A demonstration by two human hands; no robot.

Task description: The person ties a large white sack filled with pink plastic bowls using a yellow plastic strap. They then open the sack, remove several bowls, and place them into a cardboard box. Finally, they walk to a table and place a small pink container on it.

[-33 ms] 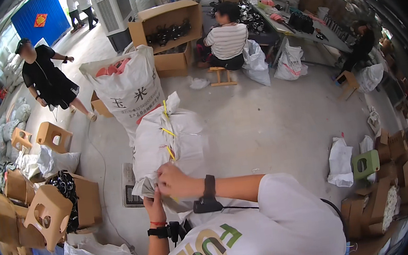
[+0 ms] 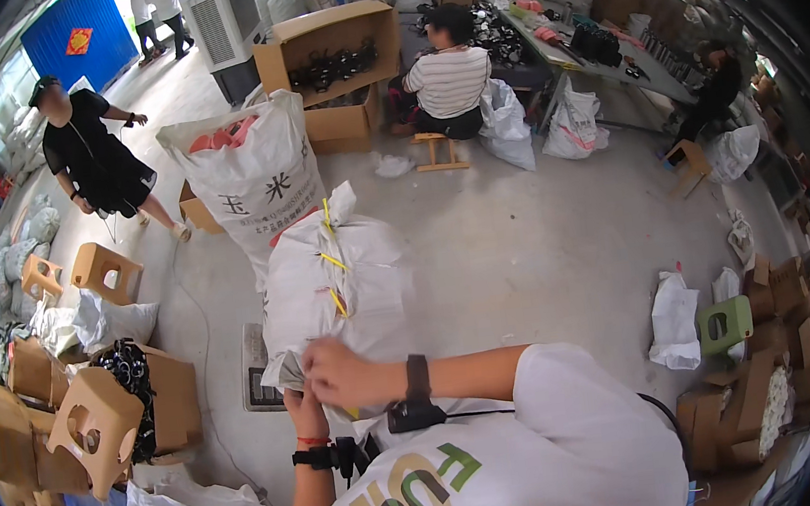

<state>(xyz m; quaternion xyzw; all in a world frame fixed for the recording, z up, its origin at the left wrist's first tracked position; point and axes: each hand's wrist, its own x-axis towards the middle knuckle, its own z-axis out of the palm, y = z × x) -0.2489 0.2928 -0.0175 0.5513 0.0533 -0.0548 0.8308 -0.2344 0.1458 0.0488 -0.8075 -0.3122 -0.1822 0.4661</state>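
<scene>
A full white woven sack (image 2: 360, 278) stands in front of me, its mouth drawn together by several yellow ties (image 2: 332, 260) in a row. At the near corner of the sack, my left hand (image 2: 306, 416) is closed on the bunched cloth. My right hand (image 2: 341, 375) is closed just above and beside it, fingertips at the same gathered edge. Whatever is between the right fingertips is hidden by the hand. Below the right hand a bit of yellow strand (image 2: 351, 413) shows. The sack partly covers a dark-faced floor scale (image 2: 259, 372).
Behind stands an open white sack (image 2: 259, 155) of pinkish-red pieces. Cardboard boxes (image 2: 329, 42) with black parts are farther back, near a seated person (image 2: 448, 78). Someone in black (image 2: 92, 154) is at the left. Stools (image 2: 97, 428) and boxes line the left; cartons (image 2: 733, 415) stack up at right.
My right hand has shifted slightly left and down toward my left hand. A thin bright line seen across the sack's top is not visible now.
</scene>
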